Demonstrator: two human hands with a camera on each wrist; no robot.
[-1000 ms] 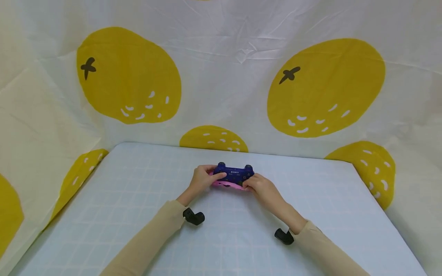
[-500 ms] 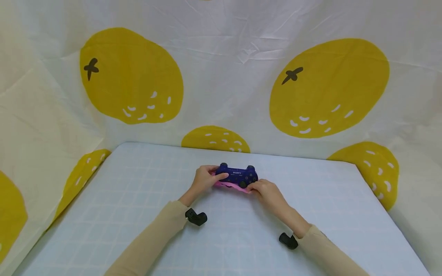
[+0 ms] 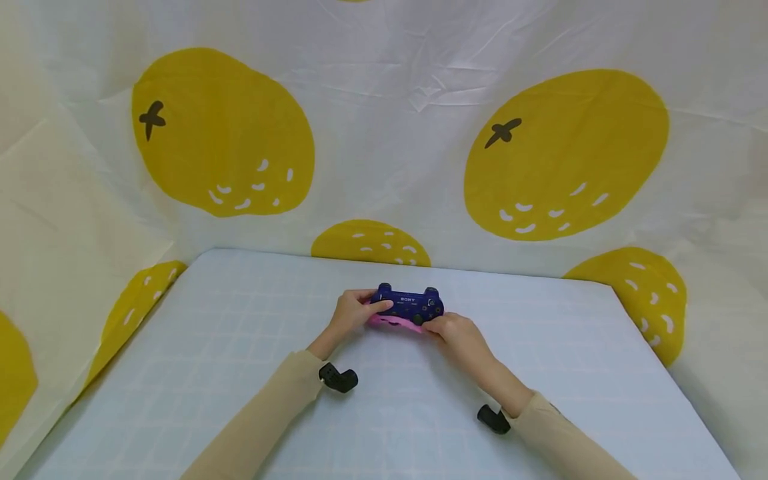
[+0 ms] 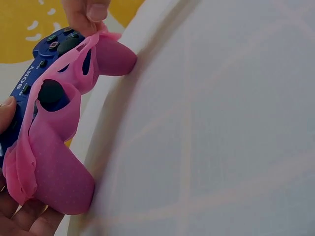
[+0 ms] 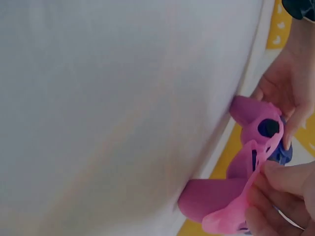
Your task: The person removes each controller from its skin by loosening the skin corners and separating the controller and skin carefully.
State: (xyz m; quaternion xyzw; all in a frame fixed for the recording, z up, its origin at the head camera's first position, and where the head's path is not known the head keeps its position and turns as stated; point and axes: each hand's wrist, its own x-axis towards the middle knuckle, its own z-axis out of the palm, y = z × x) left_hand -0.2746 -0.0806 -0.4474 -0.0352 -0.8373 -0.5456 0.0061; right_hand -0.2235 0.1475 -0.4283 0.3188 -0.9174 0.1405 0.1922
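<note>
A dark blue game controller [image 3: 407,303] with SONY lettering is held upright over the table, its front towards me. A pink silicone cover [image 4: 61,172] wraps both of its handles, which point down to the tabletop. The cover's upper edge runs across the front below the buttons, and a black thumbstick [image 4: 50,92] pokes through a hole in it. My left hand [image 3: 351,312] grips the controller's left end, thumb on the front and fingers behind. At the right end, my right hand [image 3: 461,337] pinches the stretched edge of the cover between thumb and fingers.
A pale table [image 3: 384,413] with a faint grid lies under my hands. Behind it hangs a white cloth [image 3: 390,133] with yellow fruit prints. Small black cameras sit at my left wrist [image 3: 338,378] and right wrist [image 3: 494,419].
My right hand has slid down from the controller's right end towards the lower edge, uncovering the right buttons and stick. The left hand keeps its grip.
</note>
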